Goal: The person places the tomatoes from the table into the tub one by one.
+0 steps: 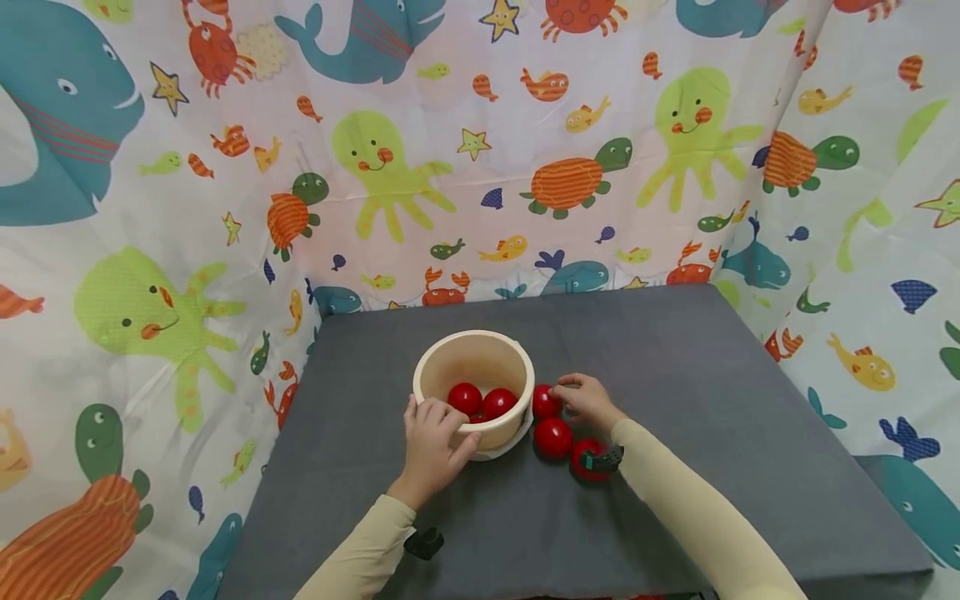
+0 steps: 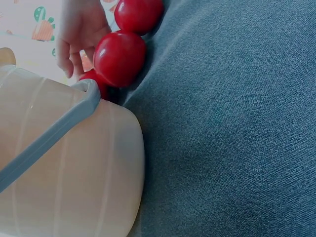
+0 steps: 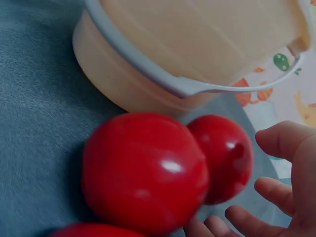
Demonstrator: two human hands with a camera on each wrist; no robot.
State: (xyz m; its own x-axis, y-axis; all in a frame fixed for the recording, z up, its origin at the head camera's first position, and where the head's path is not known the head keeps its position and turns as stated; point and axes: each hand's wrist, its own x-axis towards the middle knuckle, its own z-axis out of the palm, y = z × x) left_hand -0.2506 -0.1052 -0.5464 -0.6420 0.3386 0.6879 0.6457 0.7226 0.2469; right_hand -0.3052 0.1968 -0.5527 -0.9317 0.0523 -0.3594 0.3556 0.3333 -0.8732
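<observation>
A cream bucket [image 1: 474, 357] with a pale handle [image 3: 143, 64] stands on the table, with several glossy red balls [image 1: 498, 403] inside. My left hand [image 1: 435, 446] grips its near left rim, fingers over the edge and thumb on the outer side. To the right of the bucket, three more red balls lie in a row. Beside the farthest red ball [image 3: 222, 158], which shows a small dark dimple, is my right hand [image 3: 281, 187]. Its fingers are spread and bent a little, and a gap shows between thumb and ball. The middle red ball [image 1: 552, 438] and nearest red ball [image 1: 588, 460] lie closer to me.
A dark grey cloth covers the table [image 1: 637, 350]. Curtains [image 1: 480, 192] printed with sea animals hang behind it and on both sides. Dark bands with devices circle both wrists, and the right wristband [image 1: 602, 460] overlaps the nearest ball in the head view.
</observation>
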